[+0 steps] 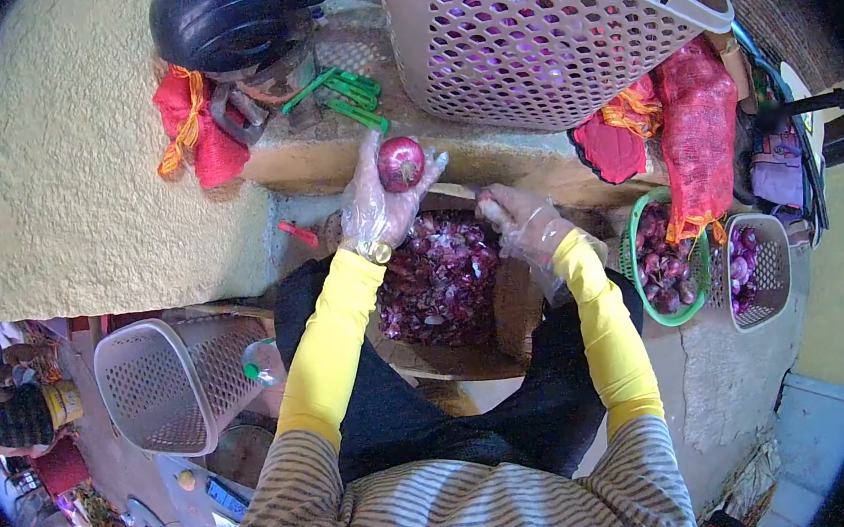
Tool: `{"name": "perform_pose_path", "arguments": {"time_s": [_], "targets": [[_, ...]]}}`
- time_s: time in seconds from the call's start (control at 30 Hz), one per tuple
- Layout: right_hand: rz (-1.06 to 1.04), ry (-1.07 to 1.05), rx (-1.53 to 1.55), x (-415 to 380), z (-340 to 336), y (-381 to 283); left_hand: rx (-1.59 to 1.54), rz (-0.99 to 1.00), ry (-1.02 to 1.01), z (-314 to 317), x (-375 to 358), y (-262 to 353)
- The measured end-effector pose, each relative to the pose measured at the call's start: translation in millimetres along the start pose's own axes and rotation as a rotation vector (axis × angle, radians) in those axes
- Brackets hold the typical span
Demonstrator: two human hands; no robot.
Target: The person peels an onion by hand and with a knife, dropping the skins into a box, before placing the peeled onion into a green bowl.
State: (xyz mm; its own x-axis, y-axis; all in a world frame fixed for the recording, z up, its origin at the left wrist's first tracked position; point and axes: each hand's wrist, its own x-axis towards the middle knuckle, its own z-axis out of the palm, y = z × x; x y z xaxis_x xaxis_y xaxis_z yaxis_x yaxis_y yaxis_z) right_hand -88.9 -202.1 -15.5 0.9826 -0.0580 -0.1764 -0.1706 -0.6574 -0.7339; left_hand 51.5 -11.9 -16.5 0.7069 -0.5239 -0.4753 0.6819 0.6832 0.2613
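Note:
A whole red onion [400,164] lies in my left hand [377,205], held by the fingers in a clear plastic glove. My right hand [531,226], gloved too, is closed with its fingers curled; something small and pale shows at the fingertips, but I cannot make out what it is. Below and between both hands, a cardboard box [518,305] stands between my legs, with a heap of purple onion skins [438,277] inside it. Neither hand touches the skins.
A large perforated basket [524,54] stands on the ledge ahead, near green-handled tools [352,94] and a black helmet [221,25]. At right are a red mesh sack [699,129], a green basket of onions [632,255] and a smaller basket [770,283]. Another basket [147,388] lies left.

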Motion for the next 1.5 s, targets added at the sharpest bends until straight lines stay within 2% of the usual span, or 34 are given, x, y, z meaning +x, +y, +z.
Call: {"name": "perform_pose_path", "arguments": {"time_s": [0.07,0.17,0.23,0.37,0.43,0.47,0.53,0.63,0.67,0.7,0.73,0.77,0.83,0.87,0.93,0.97,1.07,1.17,1.23,1.37,1.43,1.5], "targets": [[-0.025,0.035,0.074,3,0,6,-0.017,0.015,0.013,5,-5,-1],[0.046,0.074,-0.007,5,-8,-11,-0.004,-0.011,-0.021,5,-6,-4],[0.134,0.178,0.074,9,-9,-18,0.025,-0.057,-0.067,1,-2,-6],[0.09,0.166,0.103,12,-14,-24,0.11,-0.076,-0.127,0,-4,-8],[0.06,0.174,-0.226,8,-23,-47,0.08,-0.214,-0.176,1,-5,-7],[0.06,0.174,-0.225,9,-20,-46,0.08,-0.215,-0.175,1,-6,-8],[-0.033,0.289,-0.294,12,-17,-43,0.26,-0.122,-0.093,3,-9,-12],[-0.006,0.275,-0.222,12,-17,-46,0.316,-0.155,-0.164,-7,1,-16],[-0.005,0.276,-0.223,11,-19,-47,0.316,-0.156,-0.166,-28,18,-20],[0.004,0.244,-0.257,11,-22,-49,0.526,0.009,-0.263,-61,45,-25],[0.013,0.211,-0.292,11,-23,-50,0.733,0.178,-0.359,-61,47,-26],[0.013,0.212,-0.292,10,-22,-50,0.733,0.177,-0.359,-62,45,-26],[0.018,0.25,-0.204,10,-21,-49,0.211,-0.227,-0.247,-13,3,-18],[0.019,0.251,-0.203,11,-19,-48,0.212,-0.229,-0.247,-14,4,-19],[0.093,0.299,-0.089,14,-15,-46,0.463,-0.064,-0.31,-21,10,-22],[0.094,0.299,-0.088,14,-14,-46,0.464,-0.065,-0.309,-24,12,-23],[-0.026,0.335,-0.081,13,-15,-46,0.615,0.007,-0.346,-33,21,-27],[0.008,0.298,-0.21,12,-17,-47,0.716,0.056,-0.374,-29,19,-29],[0.044,0.247,-0.241,12,-18,-47,0.318,-0.248,-0.243,-11,5,-27],[-0.011,0.226,-0.269,12,-20,-47,0.372,-0.286,-0.286,0,-9,-22],[-0.113,0.269,-0.287,11,-19,-47,0.392,-0.287,-0.238,8,-17,-21],[-0.106,0.257,-0.306,10,-19,-50,0.4,-0.277,-0.237,7,-18,-21]]}}
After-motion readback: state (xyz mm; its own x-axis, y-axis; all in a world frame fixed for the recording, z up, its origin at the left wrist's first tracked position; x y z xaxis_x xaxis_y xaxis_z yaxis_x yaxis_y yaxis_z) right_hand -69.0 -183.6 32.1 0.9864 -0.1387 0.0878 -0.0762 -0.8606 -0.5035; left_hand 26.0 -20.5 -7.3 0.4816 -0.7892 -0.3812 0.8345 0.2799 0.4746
